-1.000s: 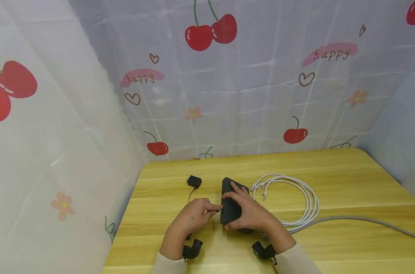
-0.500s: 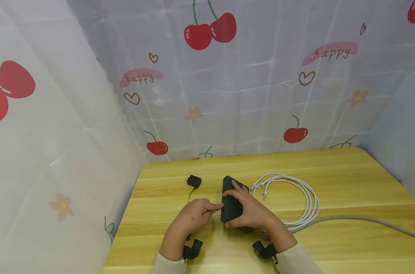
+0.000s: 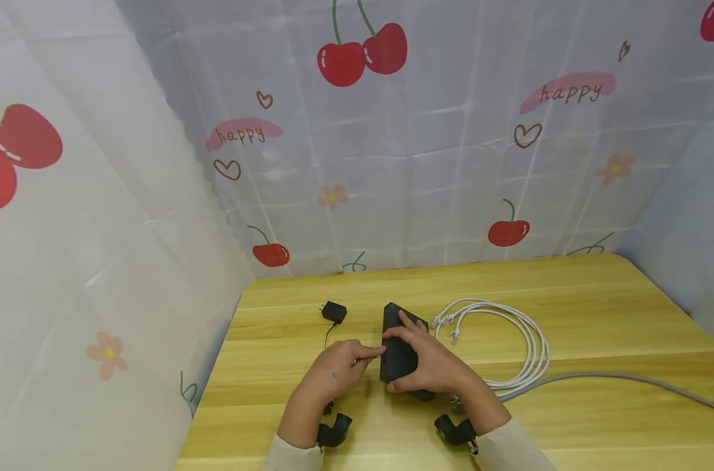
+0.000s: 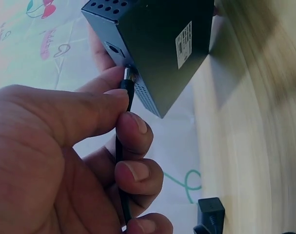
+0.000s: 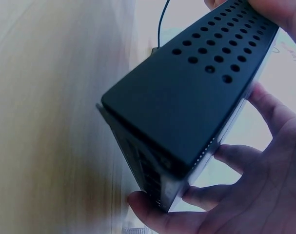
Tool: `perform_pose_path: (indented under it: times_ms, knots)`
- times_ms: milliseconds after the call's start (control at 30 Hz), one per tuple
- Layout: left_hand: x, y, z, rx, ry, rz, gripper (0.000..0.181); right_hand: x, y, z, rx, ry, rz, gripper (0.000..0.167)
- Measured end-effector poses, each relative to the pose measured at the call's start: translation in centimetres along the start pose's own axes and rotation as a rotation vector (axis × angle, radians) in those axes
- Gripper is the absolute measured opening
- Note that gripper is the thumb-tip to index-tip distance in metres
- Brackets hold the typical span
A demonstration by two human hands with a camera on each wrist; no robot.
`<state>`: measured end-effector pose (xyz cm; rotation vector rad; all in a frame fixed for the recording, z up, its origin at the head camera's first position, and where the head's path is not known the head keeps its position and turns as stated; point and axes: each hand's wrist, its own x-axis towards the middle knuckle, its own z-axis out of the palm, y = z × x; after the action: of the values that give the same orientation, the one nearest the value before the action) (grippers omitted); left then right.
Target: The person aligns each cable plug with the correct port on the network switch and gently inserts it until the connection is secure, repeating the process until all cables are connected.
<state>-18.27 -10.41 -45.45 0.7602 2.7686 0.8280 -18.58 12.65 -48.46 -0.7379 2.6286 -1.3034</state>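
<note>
My right hand grips a black metal network switch from the right, fingers and thumb spread around its edges. The switch is tilted over the table. In the right wrist view its vent-holed side faces the camera. My left hand pinches a black power cord's barrel plug between thumb and fingers. The metal tip is at the switch's side panel, next to a round power socket and apart from its opening. The cord trails down across the curled fingers.
The black power adapter lies on the wooden table, behind the left hand. Coiled white network cables with clear plugs lie to the right. A grey cable runs off to the right edge. A printed curtain hangs behind.
My left fingertips have shifted slightly up and right along the switch's side, with the plug in them. The switch has tilted very slightly. My right hand keeps its hold.
</note>
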Motion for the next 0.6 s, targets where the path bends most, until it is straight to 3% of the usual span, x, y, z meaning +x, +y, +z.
perform_pose_path:
  times_ms: [367,600]
  knots:
    - [0.05,0.01,0.35,0.004,0.015,-0.030,0.033,-0.01,0.24,0.11,0.009,-0.004,-0.010,0.075]
    - [0.05,-0.09,0.41,-0.052,0.008,-0.028,0.033,-0.06,0.17,0.15,0.009,-0.009,0.000,0.075]
